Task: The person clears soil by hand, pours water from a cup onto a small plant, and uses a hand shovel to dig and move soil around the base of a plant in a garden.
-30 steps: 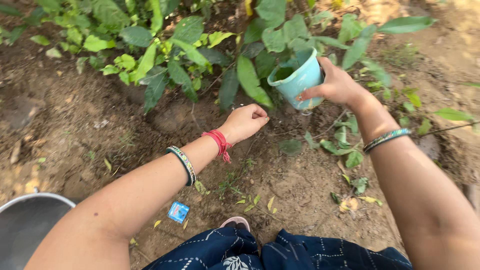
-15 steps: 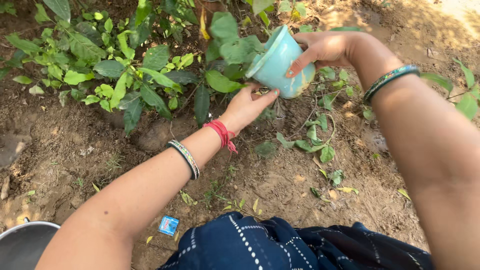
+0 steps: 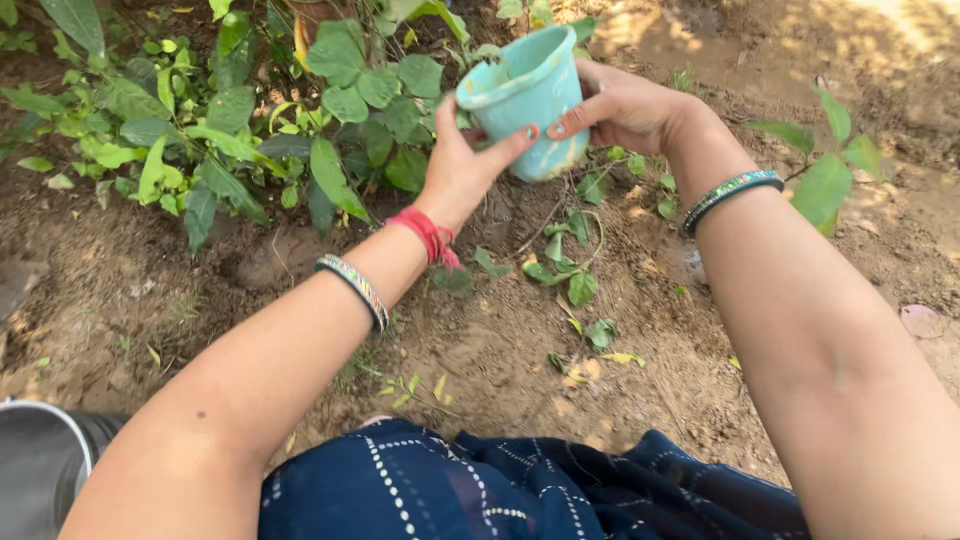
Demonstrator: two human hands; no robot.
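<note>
**Two-Hand Grip on a Turquoise Plastic Pot Above Garden Soil**

**Held item.** The turquoise plastic pot point(image 3: 525, 100) is clear of the ground, in the upper middle of the view, above the bare soil point(image 3: 500, 340). It is tilted, with its open rim toward the upper left and its narrower base toward the lower right. Pale smudges mark its outer wall. What lies inside cannot be made out.

**Left hand.** The left hand point(image 3: 462, 165) meets the pot from below and from the left. The thumb lies across the lower wall and the fingers curl up behind the rim side, so the hand is closed on the pot. A red thread band point(image 3: 428, 235) circles the wrist, and a patterned bangle point(image 3: 355, 290) sits further up the forearm.

**Right hand.** The right hand point(image 3: 625, 105) grips the pot from the right. The thumb presses the front wall near the base, just beside the left thumb, and the other fingers wrap behind the pot, out of sight. A green patterned bangle point(image 3: 730, 195) sits on this wrist.

**Surroundings.**
- A leafy green shrub point(image 3: 250, 130) grows directly behind and to the left of the pot; some leaves reach close to the rim.
- Small trailing leaves point(image 3: 565, 255) lie on the soil beneath the hands.
- A grey metal basin point(image 3: 40, 460) shows at the lower left edge, well apart from the pot.
- Dark blue dotted fabric point(image 3: 480, 490) covers the person's lap at the bottom edge.
</note>
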